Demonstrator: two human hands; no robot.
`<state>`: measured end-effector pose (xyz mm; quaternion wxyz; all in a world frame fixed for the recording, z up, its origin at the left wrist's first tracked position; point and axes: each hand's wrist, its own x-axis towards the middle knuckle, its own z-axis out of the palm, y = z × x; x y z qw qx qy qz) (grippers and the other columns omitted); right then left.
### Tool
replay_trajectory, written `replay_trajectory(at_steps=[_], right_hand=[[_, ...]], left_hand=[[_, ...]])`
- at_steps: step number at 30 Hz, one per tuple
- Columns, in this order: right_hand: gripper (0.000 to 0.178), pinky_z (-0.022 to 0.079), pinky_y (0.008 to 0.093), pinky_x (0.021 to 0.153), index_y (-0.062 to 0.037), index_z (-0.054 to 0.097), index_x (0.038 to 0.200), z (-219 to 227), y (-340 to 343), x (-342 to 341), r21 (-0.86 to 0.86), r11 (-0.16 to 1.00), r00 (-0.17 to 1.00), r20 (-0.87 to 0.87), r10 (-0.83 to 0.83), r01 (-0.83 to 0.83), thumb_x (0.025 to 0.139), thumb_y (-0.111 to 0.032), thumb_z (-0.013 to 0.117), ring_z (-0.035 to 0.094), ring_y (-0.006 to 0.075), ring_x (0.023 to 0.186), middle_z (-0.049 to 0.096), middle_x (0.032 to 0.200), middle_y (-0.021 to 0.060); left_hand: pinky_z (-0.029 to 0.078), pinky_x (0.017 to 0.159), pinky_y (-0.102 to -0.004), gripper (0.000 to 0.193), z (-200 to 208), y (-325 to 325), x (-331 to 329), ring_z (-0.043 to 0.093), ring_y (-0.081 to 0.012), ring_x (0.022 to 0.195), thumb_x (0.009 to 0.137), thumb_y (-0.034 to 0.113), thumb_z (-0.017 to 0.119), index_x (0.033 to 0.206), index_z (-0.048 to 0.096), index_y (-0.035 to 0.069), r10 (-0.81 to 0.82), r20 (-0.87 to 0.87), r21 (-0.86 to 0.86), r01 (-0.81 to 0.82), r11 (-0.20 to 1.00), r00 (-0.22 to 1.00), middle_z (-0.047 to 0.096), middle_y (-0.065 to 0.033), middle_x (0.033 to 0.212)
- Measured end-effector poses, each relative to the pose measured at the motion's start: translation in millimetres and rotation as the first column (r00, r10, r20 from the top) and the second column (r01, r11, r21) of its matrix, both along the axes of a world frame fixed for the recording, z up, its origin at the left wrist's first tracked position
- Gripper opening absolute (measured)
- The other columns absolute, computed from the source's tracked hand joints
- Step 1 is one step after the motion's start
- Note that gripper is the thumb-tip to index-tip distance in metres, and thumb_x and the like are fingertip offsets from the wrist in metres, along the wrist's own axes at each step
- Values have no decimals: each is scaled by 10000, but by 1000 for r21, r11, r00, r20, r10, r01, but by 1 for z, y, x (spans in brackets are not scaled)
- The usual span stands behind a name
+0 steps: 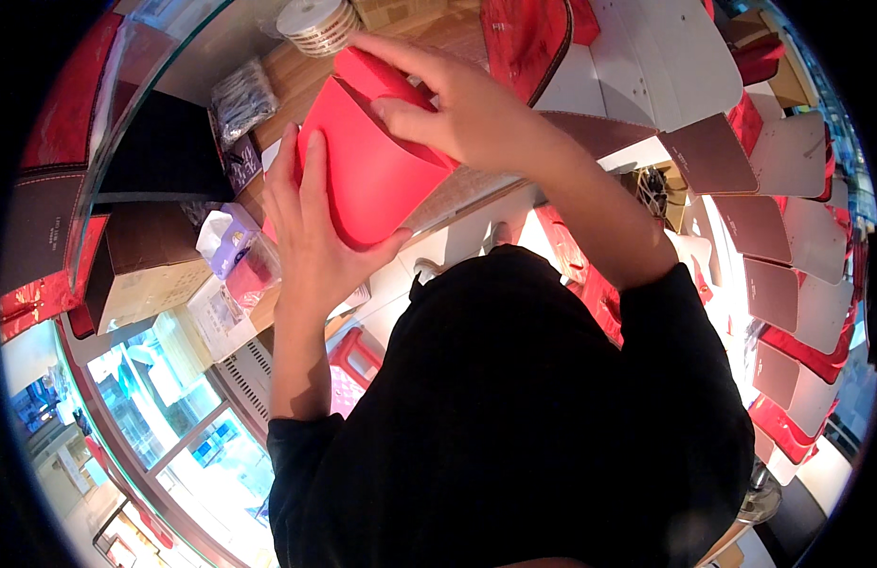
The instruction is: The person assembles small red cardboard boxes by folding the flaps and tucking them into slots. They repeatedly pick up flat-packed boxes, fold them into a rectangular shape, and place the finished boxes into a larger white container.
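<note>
A red box [374, 156] is up over the wood table [298, 83], in both hands; I can't tell if it touches the wood. The left hand [311, 213] holds its left and near sides, fingers spread. The right hand [448, 102] grips its top on the far right, with the thumb by the open gap. The table is light brown. At its far end sits a stack of white rolls [315, 25], and left of that, a bit nearer, lies a clear bag [242, 100]. Nearer still is a purple tissue box [232, 248], with a brown carton [154, 260] to its left. Bright windows [178, 393] are near, on the left. On the right, brown and white flaps [708, 156] stand in a row from far to near, with red bits between them
</note>
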<state>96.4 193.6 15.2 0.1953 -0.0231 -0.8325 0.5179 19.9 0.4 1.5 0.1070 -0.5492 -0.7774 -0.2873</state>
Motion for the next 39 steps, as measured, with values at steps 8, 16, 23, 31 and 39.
replay_trajectory(at_steps=[8,16,23,31,39], right_hand=[[470,459,377,843,-71,491,1238,-6,-1,3,-44,999,995,-97,-31,27,826,-283,563,576,293,993,543,1142,171],[262,451,289,841,-72,521,1096,3,-1,-1,-117,993,990,-133,-35,19,842,-120,566,547,131,968,542,1081,27],[287,449,294,859,-74,528,1108,4,7,2,44,999,992,-124,20,-15,823,-93,562,526,142,1030,527,1115,38],[587,386,357,959,-132,454,1321,4,-15,14,209,977,995,-104,-7,29,781,-257,647,473,303,1138,438,1257,179],[596,447,315,887,-168,485,1309,5,12,28,45,984,981,-81,174,-171,746,-177,682,485,222,1119,447,1246,128]], left_hand=[[320,956,-504,1125,0,2,3,345,-414,1208,450,367,856,1391,296,112,-33,-16,9,33,999,999,273,-250,1388],[324,956,-512,1083,-1,4,6,344,-424,1194,460,349,856,1377,327,123,-42,-45,23,43,999,998,271,-245,1395],[317,958,-508,1064,0,4,6,344,-420,1197,473,350,859,1372,339,119,-45,-32,8,45,999,998,276,-256,1386],[315,953,-487,1090,0,9,3,344,-417,1195,505,368,855,1392,286,88,114,-79,166,-100,981,990,300,-268,1343],[290,1040,-431,980,3,1,-12,331,-358,1269,643,294,793,1402,232,28,-29,307,313,-72,947,951,281,-234,1395]])
